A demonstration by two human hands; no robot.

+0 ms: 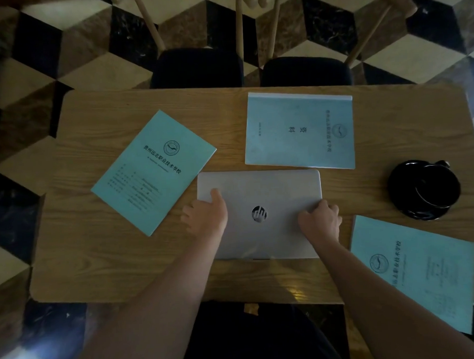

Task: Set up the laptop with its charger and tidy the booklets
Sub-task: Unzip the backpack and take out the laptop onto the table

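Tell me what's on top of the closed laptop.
Both hands rest on the silver laptop lid: the left hand at its left edge, the right hand near its right edge. The logo shows between them. Nothing else lies on it; the lid parts under the hands are hidden.

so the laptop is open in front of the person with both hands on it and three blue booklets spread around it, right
Not quite: the laptop is closed, its lid down with the logo facing up, as the head view shows. The rest holds: the left hand and right hand both rest on it, and three blue booklets lie around it, one to the left, one behind and one to the right.
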